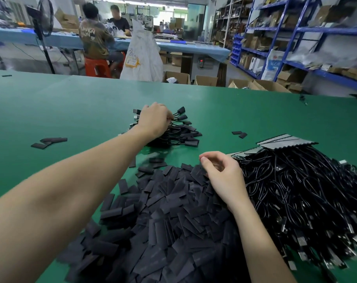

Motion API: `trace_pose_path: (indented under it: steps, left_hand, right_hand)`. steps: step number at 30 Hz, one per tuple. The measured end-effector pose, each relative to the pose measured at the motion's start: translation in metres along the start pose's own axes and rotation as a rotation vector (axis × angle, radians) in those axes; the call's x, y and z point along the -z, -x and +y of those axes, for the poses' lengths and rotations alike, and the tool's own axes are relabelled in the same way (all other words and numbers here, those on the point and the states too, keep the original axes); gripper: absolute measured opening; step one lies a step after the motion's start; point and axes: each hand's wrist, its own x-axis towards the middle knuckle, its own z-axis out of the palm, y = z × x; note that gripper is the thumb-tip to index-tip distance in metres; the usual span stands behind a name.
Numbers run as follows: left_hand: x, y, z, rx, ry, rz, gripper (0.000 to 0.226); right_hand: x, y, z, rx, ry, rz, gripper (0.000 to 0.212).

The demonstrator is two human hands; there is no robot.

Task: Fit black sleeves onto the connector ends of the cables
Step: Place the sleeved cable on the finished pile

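My left hand [155, 119] reaches far across the green table [71, 111] to a small heap of sleeved cables [181, 135]. Its curled fingers grip thin black cables whose sleeved ends [181, 109] fan out to the right. My right hand [222, 176] hovers over the far edge of a big pile of flat black sleeves [165, 217]. Its fingers are loosely curled, and nothing shows between thumb and forefinger. A large tangle of bare black cables [296, 190] with metal connector ends lies to the right of that hand.
Loose sleeves lie at the left [49, 141] and at the right [240, 134]. Flat grey strips [286, 140] rest on the cable tangle's far side. Beyond the table are cardboard boxes [177, 77], blue shelving [296, 37], a white sack [143, 56], a fan [44, 17] and two seated people.
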Motion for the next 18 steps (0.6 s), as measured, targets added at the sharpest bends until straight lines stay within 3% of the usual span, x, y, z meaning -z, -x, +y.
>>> trace_pose_path:
  steps: [4, 9, 12, 15, 18]
  left_hand:
    - [-0.020, 0.002, -0.006, 0.033, -0.026, -0.146, 0.029]
    - [-0.027, 0.023, 0.002, 0.024, 0.074, -0.067, 0.040]
    - [-0.019, 0.035, 0.017, 0.010, 0.225, -0.034, 0.034]
    - [-0.002, 0.041, 0.045, -0.006, 0.455, -0.018, 0.017]
    - [0.015, 0.042, 0.085, -0.021, 0.650, -0.165, 0.015]
  right_hand:
    - [0.000, -0.001, 0.003, 0.008, 0.036, -0.022, 0.009]
    - [0.000, -0.001, -0.003, 0.037, 0.088, -0.029, 0.009]
    - [0.007, 0.001, -0.015, 0.064, 0.163, -0.048, 0.009]
    - [0.025, 0.000, -0.035, 0.120, 0.464, -0.117, 0.006]
    - [0.047, 0.000, -0.057, 0.194, 0.601, 0.000, 0.007]
